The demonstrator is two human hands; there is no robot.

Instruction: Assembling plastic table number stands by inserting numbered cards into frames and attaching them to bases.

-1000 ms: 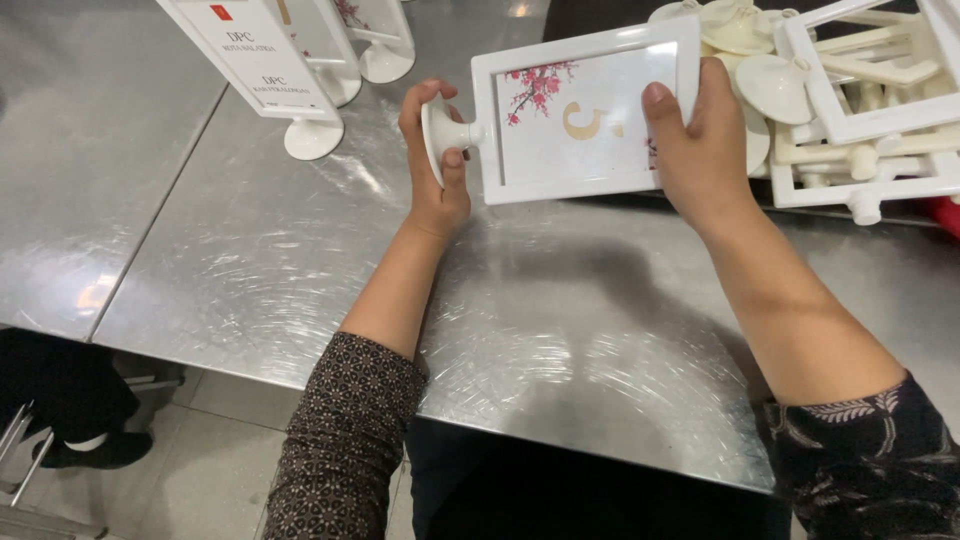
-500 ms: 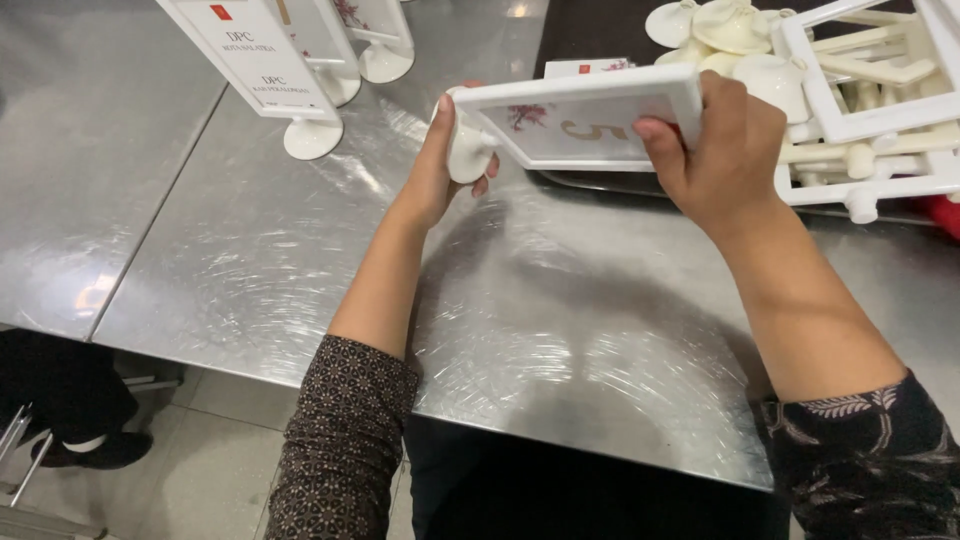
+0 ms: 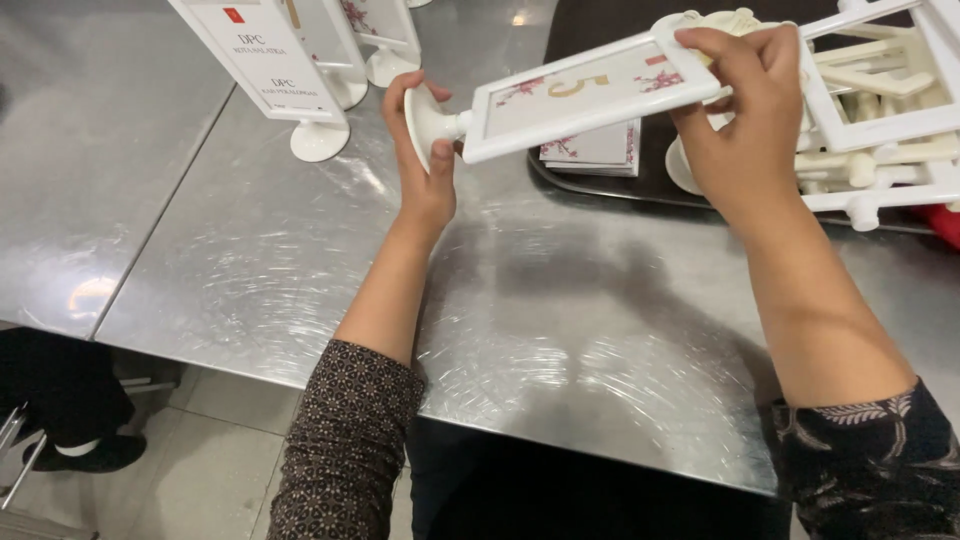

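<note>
A white framed sign holder (image 3: 590, 98) with a floral card lies tilted on its side in the air above the steel table (image 3: 300, 260), held at both ends. The left hand (image 3: 425, 165) wraps its round base (image 3: 425, 122), fingers curled behind and thumb in front. The right hand (image 3: 745, 120) clasps the frame's far end, just over the dark tray (image 3: 600, 175) of loose white frames (image 3: 880, 100).

Dark patterned sleeves (image 3: 350, 440) (pushed up)
</note>
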